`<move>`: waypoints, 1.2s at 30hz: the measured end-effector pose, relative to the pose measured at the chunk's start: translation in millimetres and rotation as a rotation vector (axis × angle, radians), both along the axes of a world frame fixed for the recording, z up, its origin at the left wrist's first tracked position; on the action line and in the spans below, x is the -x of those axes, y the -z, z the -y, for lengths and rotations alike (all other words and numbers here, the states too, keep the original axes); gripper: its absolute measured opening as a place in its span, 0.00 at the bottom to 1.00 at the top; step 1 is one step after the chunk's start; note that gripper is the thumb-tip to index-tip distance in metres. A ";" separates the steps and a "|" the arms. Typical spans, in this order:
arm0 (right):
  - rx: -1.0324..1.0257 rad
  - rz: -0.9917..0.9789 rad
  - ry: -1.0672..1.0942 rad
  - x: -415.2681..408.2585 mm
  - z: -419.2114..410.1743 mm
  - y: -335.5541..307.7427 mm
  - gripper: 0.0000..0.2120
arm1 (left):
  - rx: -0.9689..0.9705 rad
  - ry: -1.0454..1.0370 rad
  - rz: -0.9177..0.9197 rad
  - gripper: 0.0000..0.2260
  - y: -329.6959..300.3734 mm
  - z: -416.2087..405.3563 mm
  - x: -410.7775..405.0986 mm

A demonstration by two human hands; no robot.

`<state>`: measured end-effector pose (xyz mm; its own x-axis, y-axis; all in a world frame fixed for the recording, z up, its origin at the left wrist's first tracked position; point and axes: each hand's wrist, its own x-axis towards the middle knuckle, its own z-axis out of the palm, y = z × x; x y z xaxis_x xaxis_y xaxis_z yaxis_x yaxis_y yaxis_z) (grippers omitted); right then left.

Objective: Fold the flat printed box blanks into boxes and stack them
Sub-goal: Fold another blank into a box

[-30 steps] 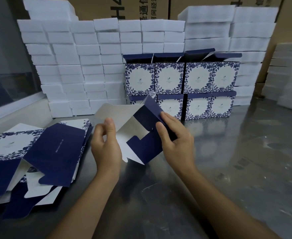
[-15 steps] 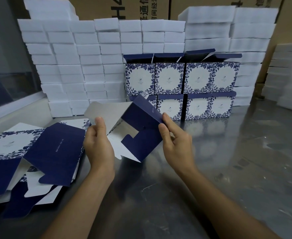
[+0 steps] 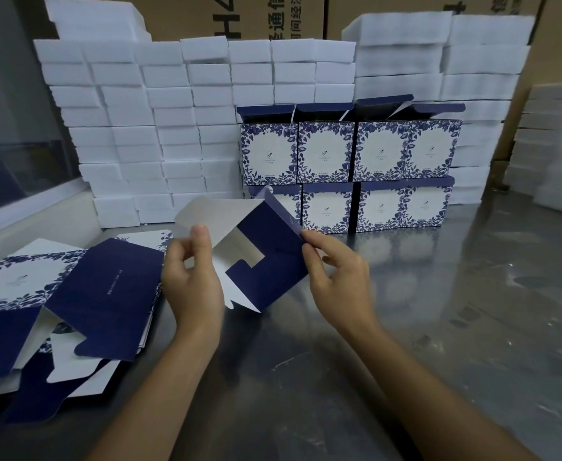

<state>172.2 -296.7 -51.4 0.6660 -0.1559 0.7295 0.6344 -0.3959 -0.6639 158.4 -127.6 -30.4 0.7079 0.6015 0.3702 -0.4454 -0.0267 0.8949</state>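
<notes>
Navy card, white inside: the blank (image 3: 259,257) sits half-opened above the steel table (image 3: 439,327), dead centre, held in both hands. Left hand (image 3: 193,277) pinches the white inner panel at the blank's 9 o'clock edge; right hand (image 3: 336,274) pinches the navy flap at its 3 o'clock corner. Bottom tabs hang loose, not locked. Likely risks: a hard pull at the right corner may crease or tear the thin flap, and tabs tucked in the wrong order could let the base spring open (glossy card slips easily). Flat blanks (image 3: 73,294) lie piled at 9 o'clock; finished boxes (image 3: 349,168) are stacked at 12 o'clock, lids up, easily toppled by a careless placement.
</notes>
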 end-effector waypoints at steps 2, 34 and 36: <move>0.010 -0.024 -0.038 0.5 -1.0 0.4 0.15 | -0.088 -0.003 0.048 0.15 1.4 1.3 0.6; -0.260 -0.095 -0.049 8.4 -1.9 -19.9 0.08 | -0.561 0.131 0.106 0.14 15.7 16.5 4.9; -0.256 -0.099 -0.064 8.9 -1.4 -20.1 0.08 | -0.653 0.101 0.087 0.15 17.4 14.2 3.4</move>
<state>163.3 -295.4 -31.3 0.7464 -0.2827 0.6025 0.5797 -0.1685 -0.7972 155.1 -141.8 -47.8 0.7005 0.1667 0.6939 -0.5438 -0.5050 0.6703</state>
